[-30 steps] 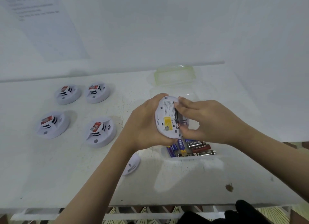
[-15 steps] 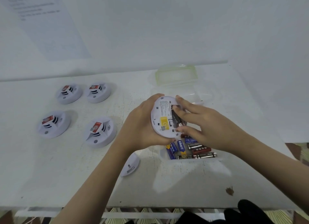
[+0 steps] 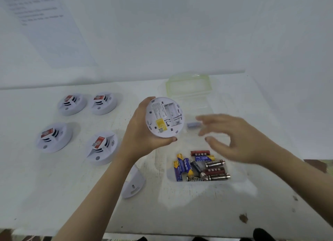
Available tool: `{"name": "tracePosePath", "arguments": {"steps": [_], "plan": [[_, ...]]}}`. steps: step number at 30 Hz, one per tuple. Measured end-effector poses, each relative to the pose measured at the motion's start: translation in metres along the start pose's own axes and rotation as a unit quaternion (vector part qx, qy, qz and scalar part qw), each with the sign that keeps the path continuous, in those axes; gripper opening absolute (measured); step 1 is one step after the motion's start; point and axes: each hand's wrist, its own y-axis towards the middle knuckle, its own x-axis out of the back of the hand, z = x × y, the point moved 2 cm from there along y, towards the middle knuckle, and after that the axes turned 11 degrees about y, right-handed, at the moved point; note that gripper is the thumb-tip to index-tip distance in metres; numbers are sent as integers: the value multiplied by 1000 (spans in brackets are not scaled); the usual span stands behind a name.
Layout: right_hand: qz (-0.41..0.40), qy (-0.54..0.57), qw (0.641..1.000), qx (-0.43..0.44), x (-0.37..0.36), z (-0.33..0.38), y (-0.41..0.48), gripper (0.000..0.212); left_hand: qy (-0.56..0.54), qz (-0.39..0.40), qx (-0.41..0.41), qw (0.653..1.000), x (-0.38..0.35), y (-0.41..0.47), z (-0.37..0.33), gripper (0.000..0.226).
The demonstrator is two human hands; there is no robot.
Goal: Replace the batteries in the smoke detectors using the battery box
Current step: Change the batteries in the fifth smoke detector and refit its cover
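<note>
- While the left hand (image 3: 142, 132) grips it by the rim, the smoke detector (image 3: 164, 122) sits up off the table (image 3: 54, 186), tilted so its back faces the camera. You can see a yellow sticker, some small print and the open battery bay in bare white plastic.
- Thumb is hooked under the lower edge, fingers wrapped round the far side.
- Just to the right, the right hand (image 3: 232, 138) is pretty motion-blurred, with its fingers spread out loose and not wrapped round anything.
- One small blurry battery (image 3: 193, 124) is right at those fingertips. Honestly can't tell if it's touching them or not.
- Under that hand is the clear battery box (image 3: 168, 174), with a mixed pile of batteries (image 3: 200, 167) (blue-yellow, red, black) bunched at its near end.
- Its greenish lid (image 3: 187, 86) lies just behind the box.
- A round white cover (image 3: 133, 185) lies on the table, partly hidden by the left forearm.
- Further left, four more units rest face up with red tags: back-left detector (image 3: 72, 104), back-right detector (image 3: 103, 103), front-left detector (image 3: 54, 137), front-right detector (image 3: 101, 147).
- There's a brown stain (image 3: 243, 218) near the front right edge and a printed sheet (image 3: 45, 28) on the wall, too blurry to read.
</note>
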Motion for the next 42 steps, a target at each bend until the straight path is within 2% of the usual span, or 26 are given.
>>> {"name": "tracePosePath", "arguments": {"steps": [3,7,9,11,14,22,25,30,33,36,39,42], "plan": [[-9,-10,999,-29,17,-21,41,20,-4,-12,3,1000,-2,9,-1,100],[136,-31,974,-179,24,-51,89,12,-21,-22,15,999,-5,19,-3,99],[213,-32,953,-214,19,-56,103,3,-20,-23,14,999,-6,22,-3,98],[256,-61,940,-220,12,-57,112,6,-19,-22,16,999,-6,25,-1,97],[263,-119,935,-207,6,-56,117,5,-21,-19,24,999,-6,28,2,97],[257,-129,933,-216,-3,-67,118,7,-9,-19,30,999,-6,29,9,96],[213,-77,950,-213,3,-67,117,9,-4,-20,28,999,-6,29,9,96],[51,79,984,-148,22,-53,113,7,-6,-26,31,999,-5,28,11,97],[-32,194,973,-122,29,-39,109,12,-8,-25,32,999,-5,27,10,98],[-78,273,955,-89,31,-23,106,16,-5,-22,24,999,-6,27,8,98],[-103,266,957,-47,24,-8,104,18,-1,-17,13,1000,-7,29,5,101],[-98,167,981,5,16,0,103,16,-15,-22,-3,1000,-6,31,0,97]]}}
